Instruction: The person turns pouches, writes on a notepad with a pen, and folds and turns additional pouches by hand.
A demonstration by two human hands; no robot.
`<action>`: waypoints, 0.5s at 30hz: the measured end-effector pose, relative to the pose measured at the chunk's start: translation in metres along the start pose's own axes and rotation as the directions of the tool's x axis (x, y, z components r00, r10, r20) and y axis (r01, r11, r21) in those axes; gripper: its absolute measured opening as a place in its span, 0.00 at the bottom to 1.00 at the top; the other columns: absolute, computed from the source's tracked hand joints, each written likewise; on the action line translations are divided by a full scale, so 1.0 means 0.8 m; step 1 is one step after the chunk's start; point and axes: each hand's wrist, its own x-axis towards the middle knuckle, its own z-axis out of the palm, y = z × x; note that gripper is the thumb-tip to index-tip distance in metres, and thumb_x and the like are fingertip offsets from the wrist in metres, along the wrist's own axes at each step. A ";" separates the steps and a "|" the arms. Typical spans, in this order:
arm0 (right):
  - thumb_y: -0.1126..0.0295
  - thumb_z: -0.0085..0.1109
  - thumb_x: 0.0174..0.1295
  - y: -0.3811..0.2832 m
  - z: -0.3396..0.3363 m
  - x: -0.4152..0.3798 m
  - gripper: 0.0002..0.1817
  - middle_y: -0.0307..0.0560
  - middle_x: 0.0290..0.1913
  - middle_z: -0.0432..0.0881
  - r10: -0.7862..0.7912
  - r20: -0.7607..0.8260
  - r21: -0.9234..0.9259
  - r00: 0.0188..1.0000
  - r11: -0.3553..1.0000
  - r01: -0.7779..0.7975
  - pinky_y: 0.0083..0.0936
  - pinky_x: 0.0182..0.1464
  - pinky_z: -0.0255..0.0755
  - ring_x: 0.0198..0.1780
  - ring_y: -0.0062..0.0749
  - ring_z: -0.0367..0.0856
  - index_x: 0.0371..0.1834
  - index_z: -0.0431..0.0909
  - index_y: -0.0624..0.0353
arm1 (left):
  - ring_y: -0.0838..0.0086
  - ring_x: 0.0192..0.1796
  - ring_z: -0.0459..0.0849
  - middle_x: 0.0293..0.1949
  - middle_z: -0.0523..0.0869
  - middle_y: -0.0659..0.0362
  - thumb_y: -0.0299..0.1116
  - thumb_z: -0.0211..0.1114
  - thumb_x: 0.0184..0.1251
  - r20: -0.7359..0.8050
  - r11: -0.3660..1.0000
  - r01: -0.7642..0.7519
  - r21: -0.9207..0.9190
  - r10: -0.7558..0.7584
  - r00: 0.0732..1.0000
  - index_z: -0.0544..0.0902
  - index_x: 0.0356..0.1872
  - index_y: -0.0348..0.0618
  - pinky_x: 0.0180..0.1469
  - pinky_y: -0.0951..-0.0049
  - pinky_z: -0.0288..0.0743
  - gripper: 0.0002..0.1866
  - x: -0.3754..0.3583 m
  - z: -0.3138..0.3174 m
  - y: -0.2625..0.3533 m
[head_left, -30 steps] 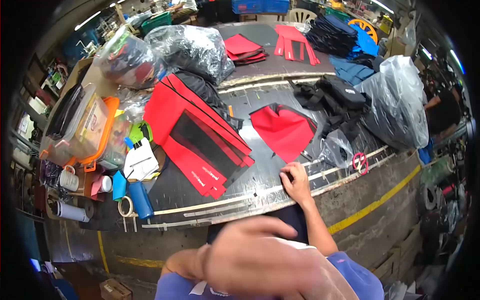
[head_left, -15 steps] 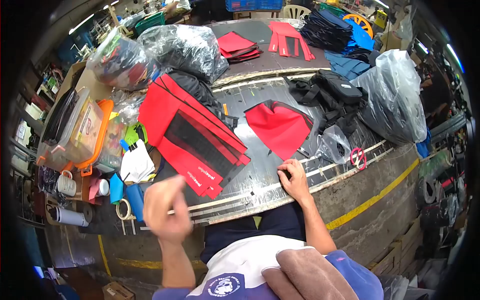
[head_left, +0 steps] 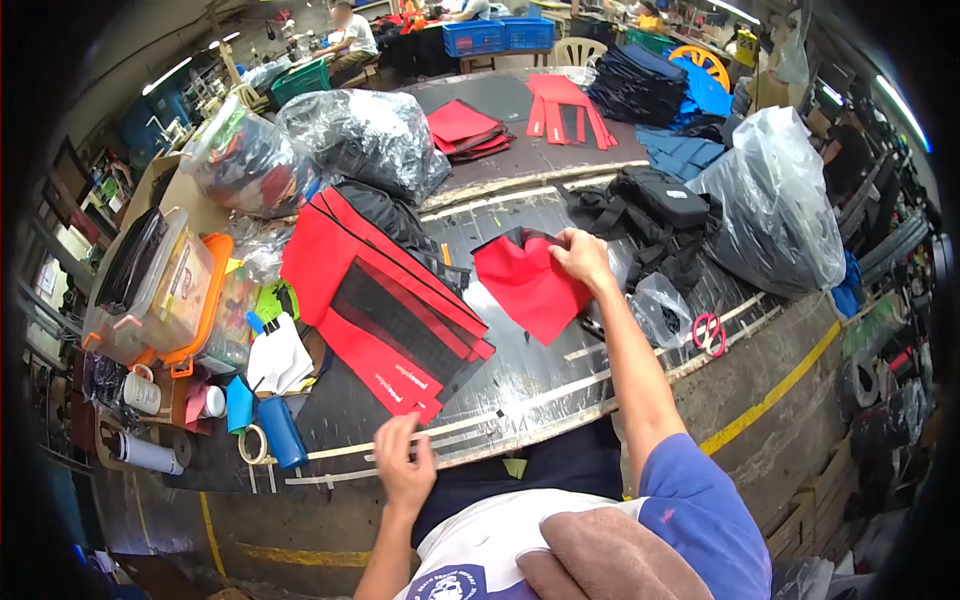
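My right hand reaches across the table and pinches the right edge of a red fabric piece with a dark upper edge. To its left lies a stack of red fabric panels with black mesh middles and white lettering at the lower corner. My left hand hovers at the table's front edge, just below that lettered corner, with thumb and fingers apart and nothing in them.
Pink-handled scissors and a clear plastic bag lie at right, by a black bag. A tape roll, a blue cylinder and an orange-rimmed box stand at left. People sit in the background.
My right hand has moved from the table's front edge up to the red fabric piece and taken hold of it. My left hand has shifted right and down, toward the stack's lower corner.
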 end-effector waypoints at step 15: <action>0.68 0.84 0.54 -0.155 -0.115 -0.224 0.21 0.49 0.60 0.87 -0.304 -0.192 0.777 0.933 0.534 0.334 0.34 0.71 0.71 0.63 0.35 0.84 0.48 0.85 0.61 | 0.66 0.69 0.83 0.67 0.83 0.53 0.25 0.84 0.57 0.230 0.517 0.116 -0.848 0.162 0.960 0.72 0.73 0.37 0.75 0.62 0.72 0.42 0.243 -0.006 0.081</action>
